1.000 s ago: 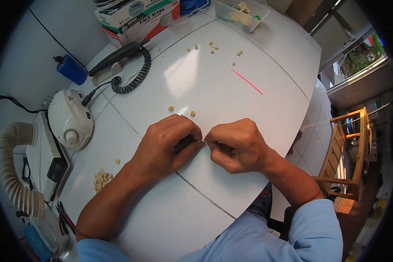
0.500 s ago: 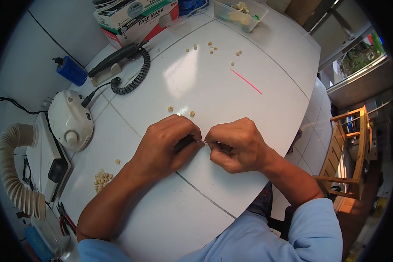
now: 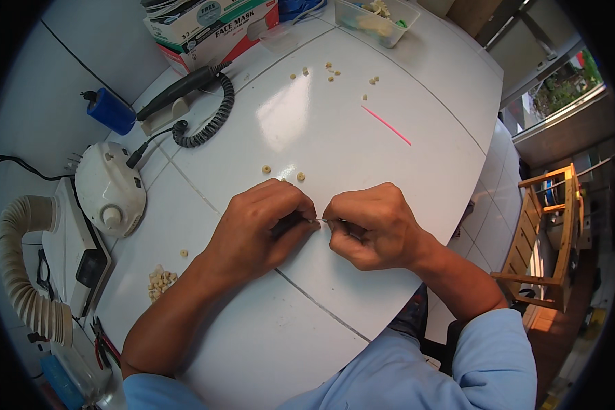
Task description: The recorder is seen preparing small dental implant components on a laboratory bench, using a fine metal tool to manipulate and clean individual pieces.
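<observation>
Over the middle of the white table, my left hand (image 3: 256, 222) and my right hand (image 3: 374, 227) face each other with fingertips pinched. A very thin, pale strand (image 3: 322, 220) spans the small gap between them, one end in each pinch; its material is too fine to make out. Just beyond my left hand lie two small cream ring-shaped pieces (image 3: 301, 177), apart from each other. Another cream piece (image 3: 184, 253) rests left of my left forearm, near a small heap of cream pieces (image 3: 161, 281). Whatever else the curled fingers enclose is hidden.
A pink stick (image 3: 387, 126) and several scattered cream bits (image 3: 331, 72) lie farther back. At left are a black rotary handpiece (image 3: 178, 94) with coiled cord, a white control unit (image 3: 113, 191), a ribbed hose (image 3: 24, 263) and pliers (image 3: 102, 342). Behind stand boxes (image 3: 215, 37) and a clear tub (image 3: 383, 34).
My right hand has shifted very slightly to the right, so a little more of the pale strand shows between the fingertips. My left hand stays in place.
</observation>
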`<state>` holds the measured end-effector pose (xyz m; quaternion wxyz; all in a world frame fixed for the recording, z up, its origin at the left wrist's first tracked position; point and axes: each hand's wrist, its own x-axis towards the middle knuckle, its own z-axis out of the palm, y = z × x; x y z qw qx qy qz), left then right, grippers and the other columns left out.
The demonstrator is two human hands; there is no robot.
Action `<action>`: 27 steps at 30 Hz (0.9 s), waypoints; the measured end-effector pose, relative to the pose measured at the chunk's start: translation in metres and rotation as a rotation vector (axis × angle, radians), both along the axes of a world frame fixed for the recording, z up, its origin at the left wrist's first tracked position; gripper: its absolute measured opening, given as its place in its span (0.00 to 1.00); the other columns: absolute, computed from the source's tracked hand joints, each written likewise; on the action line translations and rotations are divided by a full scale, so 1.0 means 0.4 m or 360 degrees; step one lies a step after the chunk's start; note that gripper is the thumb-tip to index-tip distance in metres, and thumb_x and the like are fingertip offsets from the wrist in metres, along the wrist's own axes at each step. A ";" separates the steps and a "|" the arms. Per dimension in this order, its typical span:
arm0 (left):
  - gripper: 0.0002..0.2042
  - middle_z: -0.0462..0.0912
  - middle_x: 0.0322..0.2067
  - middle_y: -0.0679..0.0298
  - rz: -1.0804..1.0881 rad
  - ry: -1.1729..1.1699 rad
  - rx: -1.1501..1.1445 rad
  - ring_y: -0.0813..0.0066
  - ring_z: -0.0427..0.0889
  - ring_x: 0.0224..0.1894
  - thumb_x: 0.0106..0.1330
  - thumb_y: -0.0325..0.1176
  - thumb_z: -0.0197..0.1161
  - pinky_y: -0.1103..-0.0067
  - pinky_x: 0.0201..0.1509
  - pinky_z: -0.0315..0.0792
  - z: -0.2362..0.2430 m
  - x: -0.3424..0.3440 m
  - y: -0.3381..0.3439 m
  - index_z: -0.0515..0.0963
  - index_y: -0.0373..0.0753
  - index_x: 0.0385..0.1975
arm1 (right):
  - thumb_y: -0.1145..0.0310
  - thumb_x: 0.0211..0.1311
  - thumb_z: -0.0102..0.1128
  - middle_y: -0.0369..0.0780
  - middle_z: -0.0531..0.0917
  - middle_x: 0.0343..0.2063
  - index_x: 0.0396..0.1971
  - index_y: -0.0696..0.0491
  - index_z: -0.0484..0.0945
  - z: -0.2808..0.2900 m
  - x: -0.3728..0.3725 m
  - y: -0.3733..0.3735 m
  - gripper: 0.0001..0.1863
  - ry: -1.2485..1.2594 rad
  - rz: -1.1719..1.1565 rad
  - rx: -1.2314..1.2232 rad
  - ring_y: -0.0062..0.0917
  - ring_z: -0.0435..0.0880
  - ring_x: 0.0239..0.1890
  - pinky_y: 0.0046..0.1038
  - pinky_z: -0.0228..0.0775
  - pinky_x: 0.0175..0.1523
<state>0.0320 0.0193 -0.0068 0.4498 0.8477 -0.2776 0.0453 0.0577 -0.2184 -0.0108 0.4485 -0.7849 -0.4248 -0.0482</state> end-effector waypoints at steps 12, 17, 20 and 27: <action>0.07 0.92 0.42 0.57 0.0039 0.0613 -0.0326 0.75 0.92 0.47 0.72 0.15 0.68 0.78 0.53 0.85 0.006 0.004 0.020 0.86 0.28 0.46 | 0.83 0.53 0.64 0.38 0.80 0.17 0.27 0.58 0.82 0.011 -0.005 -0.002 0.04 0.0010 -0.0159 0.0130 0.23 0.75 0.12 0.26 0.66 0.20; 0.09 0.89 0.41 0.60 0.0023 0.0621 -0.0306 0.77 0.91 0.47 0.70 0.14 0.66 0.79 0.54 0.84 0.007 0.007 0.023 0.85 0.29 0.47 | 0.82 0.54 0.65 0.39 0.82 0.19 0.29 0.58 0.82 0.011 -0.004 0.000 0.04 -0.0022 -0.0175 0.0106 0.23 0.76 0.13 0.27 0.68 0.21; 0.08 0.90 0.35 0.62 0.0095 0.0602 -0.0492 0.78 0.90 0.38 0.68 0.18 0.71 0.80 0.43 0.83 -0.006 0.007 0.015 0.87 0.31 0.45 | 0.83 0.51 0.62 0.36 0.80 0.15 0.29 0.59 0.86 0.007 0.002 0.005 0.06 -0.0075 -0.0156 0.0117 0.18 0.77 0.12 0.23 0.67 0.20; 0.09 0.89 0.40 0.60 0.0016 0.0671 -0.0361 0.78 0.90 0.46 0.70 0.15 0.67 0.79 0.53 0.84 0.008 0.006 0.022 0.85 0.29 0.48 | 0.83 0.53 0.64 0.36 0.80 0.15 0.30 0.59 0.86 0.003 0.001 0.006 0.06 -0.0081 -0.0156 0.0103 0.18 0.77 0.12 0.24 0.67 0.20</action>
